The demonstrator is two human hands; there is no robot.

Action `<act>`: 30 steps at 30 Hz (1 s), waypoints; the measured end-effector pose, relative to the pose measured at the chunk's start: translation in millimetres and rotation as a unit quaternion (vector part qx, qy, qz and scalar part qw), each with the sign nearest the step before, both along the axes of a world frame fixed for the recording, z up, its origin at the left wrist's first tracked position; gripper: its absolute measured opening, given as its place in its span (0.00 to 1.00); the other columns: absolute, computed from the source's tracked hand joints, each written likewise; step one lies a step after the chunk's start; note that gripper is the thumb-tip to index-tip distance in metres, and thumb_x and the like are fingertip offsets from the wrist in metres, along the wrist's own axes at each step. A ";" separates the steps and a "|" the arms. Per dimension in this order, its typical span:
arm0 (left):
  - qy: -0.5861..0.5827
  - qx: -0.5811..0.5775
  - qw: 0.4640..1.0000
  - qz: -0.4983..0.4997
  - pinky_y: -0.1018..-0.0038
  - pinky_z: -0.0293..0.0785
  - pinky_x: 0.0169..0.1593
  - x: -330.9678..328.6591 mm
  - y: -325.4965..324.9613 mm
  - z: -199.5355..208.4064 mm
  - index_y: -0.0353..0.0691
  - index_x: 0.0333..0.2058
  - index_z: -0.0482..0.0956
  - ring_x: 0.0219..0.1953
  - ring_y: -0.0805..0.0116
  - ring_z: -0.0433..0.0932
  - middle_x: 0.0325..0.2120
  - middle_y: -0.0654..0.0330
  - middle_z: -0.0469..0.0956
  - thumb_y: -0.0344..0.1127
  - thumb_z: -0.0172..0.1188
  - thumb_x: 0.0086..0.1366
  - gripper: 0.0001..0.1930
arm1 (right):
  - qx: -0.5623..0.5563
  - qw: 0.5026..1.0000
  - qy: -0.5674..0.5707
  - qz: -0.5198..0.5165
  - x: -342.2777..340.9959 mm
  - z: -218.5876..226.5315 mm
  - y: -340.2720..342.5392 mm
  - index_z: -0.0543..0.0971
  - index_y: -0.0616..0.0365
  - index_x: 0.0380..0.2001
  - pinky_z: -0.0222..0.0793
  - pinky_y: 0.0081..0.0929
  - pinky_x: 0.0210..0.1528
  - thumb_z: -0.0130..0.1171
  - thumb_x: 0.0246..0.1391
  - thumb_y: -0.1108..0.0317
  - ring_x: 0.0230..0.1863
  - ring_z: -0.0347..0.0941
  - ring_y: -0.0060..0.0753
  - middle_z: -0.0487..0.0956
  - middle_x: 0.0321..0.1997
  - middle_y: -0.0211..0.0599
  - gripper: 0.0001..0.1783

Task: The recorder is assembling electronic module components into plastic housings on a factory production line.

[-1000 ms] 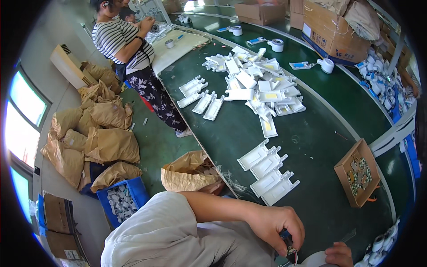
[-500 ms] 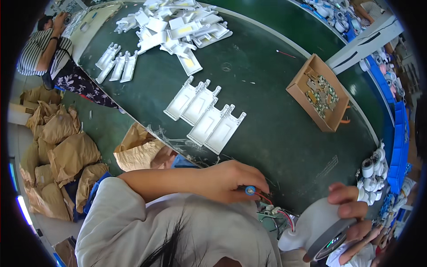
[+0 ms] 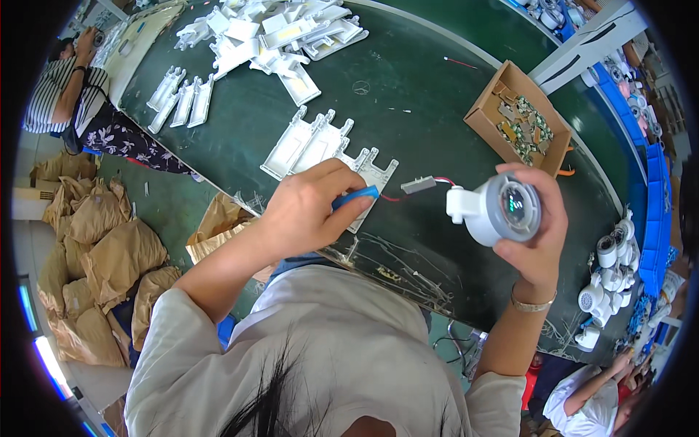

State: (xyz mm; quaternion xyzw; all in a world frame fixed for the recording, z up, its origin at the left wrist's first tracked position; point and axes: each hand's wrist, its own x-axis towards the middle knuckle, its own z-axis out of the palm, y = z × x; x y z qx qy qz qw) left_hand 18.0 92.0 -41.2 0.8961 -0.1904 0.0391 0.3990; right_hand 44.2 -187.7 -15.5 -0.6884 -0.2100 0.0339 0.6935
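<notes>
Pinched in my left hand (image 3: pixel 306 205) is a blue cylindrical battery (image 3: pixel 355 197). A red wire leads from it to a small circuit board (image 3: pixel 418 185), which hangs over the table between my hands. Further wires join the board to a white, round small-fan head (image 3: pixel 480 217) with a lit display on its face. My right hand (image 3: pixel 542 237) grips this head by its rim, display turned up toward me. Just beyond my left hand, several white plastic shell halves (image 3: pixel 320 146) lie in a row on the green table, partly hidden by that hand.
A cardboard box (image 3: pixel 486 132) of small circuit boards stands at right. White shells (image 3: pixel 284 33) are heaped at the far side, with a smaller group (image 3: pixel 182 100) to their left. White fan parts (image 3: pixel 608 269) and blue bins (image 3: pixel 655 211) line the right. Co-workers sit left and lower right.
Both hands have moved up and away from my body, out over the table. The fan head has turned to show its display, and the battery and board have come along, wires stretched between them.
</notes>
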 end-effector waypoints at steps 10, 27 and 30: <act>-0.126 0.227 0.963 0.068 0.70 0.69 0.22 7.6 -14.3 -17.6 0.42 0.18 0.69 0.22 0.63 0.71 0.19 0.60 0.67 0.34 0.58 0.46 0.07 | -0.141 0.990 -0.018 0.026 19.8 -11.8 16.2 0.70 0.60 0.44 0.61 0.26 0.52 0.70 0.26 0.73 0.49 0.67 0.31 0.70 0.48 0.39 0.35; -0.137 0.174 0.973 0.069 0.68 0.69 0.19 102.4 1.5 40.6 0.39 0.20 0.68 0.18 0.62 0.74 0.17 0.60 0.68 0.41 0.57 0.49 0.12 | -0.081 0.996 0.020 0.013 132.1 41.4 14.9 0.67 0.61 0.45 0.61 0.32 0.51 0.65 0.23 0.67 0.50 0.65 0.37 0.66 0.50 0.47 0.37; -0.189 0.192 0.960 0.083 0.64 0.71 0.21 191.4 2.6 50.3 0.37 0.21 0.69 0.21 0.57 0.74 0.18 0.57 0.70 0.40 0.54 0.51 0.11 | -0.114 0.992 0.005 -0.059 196.4 39.6 18.9 0.62 0.62 0.52 0.57 0.27 0.55 0.59 0.33 0.68 0.53 0.62 0.32 0.64 0.51 0.40 0.37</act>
